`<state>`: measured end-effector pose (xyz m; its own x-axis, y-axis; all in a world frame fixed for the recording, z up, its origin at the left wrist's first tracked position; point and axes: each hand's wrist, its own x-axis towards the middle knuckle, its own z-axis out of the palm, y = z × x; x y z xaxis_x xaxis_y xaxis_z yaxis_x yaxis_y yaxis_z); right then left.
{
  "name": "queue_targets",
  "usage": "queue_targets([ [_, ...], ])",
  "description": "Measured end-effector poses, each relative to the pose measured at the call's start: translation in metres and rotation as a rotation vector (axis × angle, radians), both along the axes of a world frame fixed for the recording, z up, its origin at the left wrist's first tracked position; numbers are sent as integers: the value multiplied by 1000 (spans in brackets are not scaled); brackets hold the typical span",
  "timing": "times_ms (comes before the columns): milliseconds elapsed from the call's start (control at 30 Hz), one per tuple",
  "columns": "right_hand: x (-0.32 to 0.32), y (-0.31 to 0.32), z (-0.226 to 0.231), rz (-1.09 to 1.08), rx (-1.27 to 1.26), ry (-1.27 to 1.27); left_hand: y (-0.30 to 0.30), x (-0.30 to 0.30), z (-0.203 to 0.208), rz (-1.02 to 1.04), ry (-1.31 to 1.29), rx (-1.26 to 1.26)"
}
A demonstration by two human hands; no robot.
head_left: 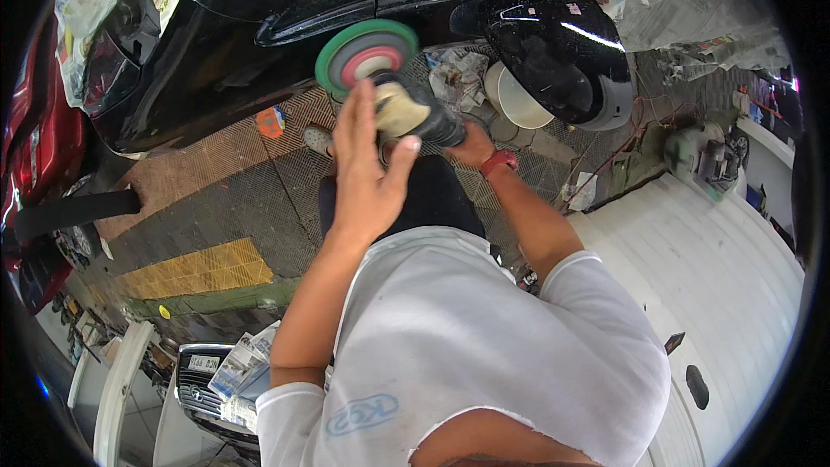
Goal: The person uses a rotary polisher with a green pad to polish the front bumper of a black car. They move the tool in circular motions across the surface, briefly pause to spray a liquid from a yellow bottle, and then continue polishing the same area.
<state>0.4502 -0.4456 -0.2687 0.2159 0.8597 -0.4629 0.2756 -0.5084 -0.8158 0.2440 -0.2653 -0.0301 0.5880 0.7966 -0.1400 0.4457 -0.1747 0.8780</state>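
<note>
A rotary polisher [443, 125] with a dark body and a cream-coloured front section is held out before me. My right hand [472, 146], with a red band at the wrist, is wrapped round its rear end. Its round pad [346, 46], ringed green, grey and pink, is tilted and close to a black car's glossy side panel [233, 47]; I cannot tell whether they touch. Just left of the polisher, my left hand [367, 186] is raised with fingers stretched and thumb apart, holding nothing.
A black bumper-like part [553, 56] sits beside a white bucket [516, 99] and crumpled newspaper [456, 76]. Plastic sheeting [692, 13] hangs at upper right. A white panel [692, 259] lies to my right. A red car [43, 134] stands far left, above patterned floor mats [207, 199].
</note>
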Motion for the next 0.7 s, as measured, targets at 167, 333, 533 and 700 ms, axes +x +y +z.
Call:
queue_targets([
  [167, 29, -36, -38, -74, -31, 32, -15, 32, -11, -103, -65, -105],
  [333, 19, -17, -54, -15, -7, -69, -19, 8, -48, 10, -24, -76],
  [533, -65, 64, -36, 109, 151, -239, 9, -84, -56, 434, -108, -200],
  [700, -111, 112, -3, 230, 41, -376, 41, -139, -58, 664, -104, -192],
])
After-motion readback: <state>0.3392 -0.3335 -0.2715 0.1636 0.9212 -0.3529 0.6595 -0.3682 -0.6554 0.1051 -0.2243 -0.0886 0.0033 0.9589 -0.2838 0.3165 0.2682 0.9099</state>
